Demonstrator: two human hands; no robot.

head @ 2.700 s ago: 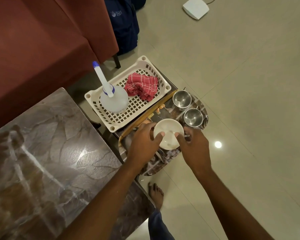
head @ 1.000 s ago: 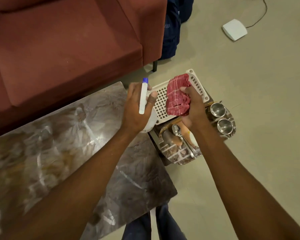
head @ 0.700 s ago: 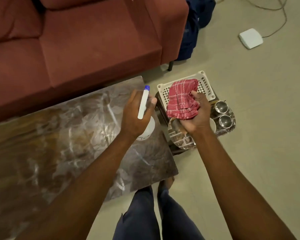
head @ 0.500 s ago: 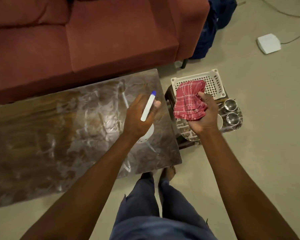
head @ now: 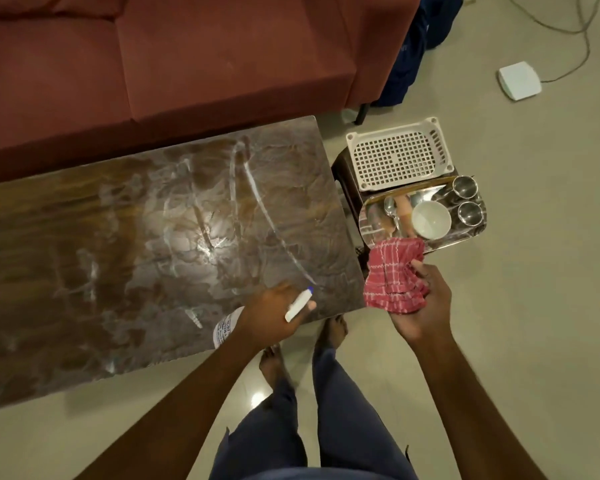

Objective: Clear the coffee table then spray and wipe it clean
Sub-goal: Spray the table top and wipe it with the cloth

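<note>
The spray bottle (head: 225,330) is held near its top by the left hand (head: 274,317); likely light, hard, slippery; the soft red cloth (head: 392,278) is bunched in the right hand (head: 426,306).

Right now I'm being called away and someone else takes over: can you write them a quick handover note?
Left hand grips the spray bottle over the near right corner of the coffee table.
Right hand holds the red cloth just off that corner.
Bowl, spoon and steel cups sit on the tray beside the table.
Done: clearing.
Left: spray, then wipe.
</note>
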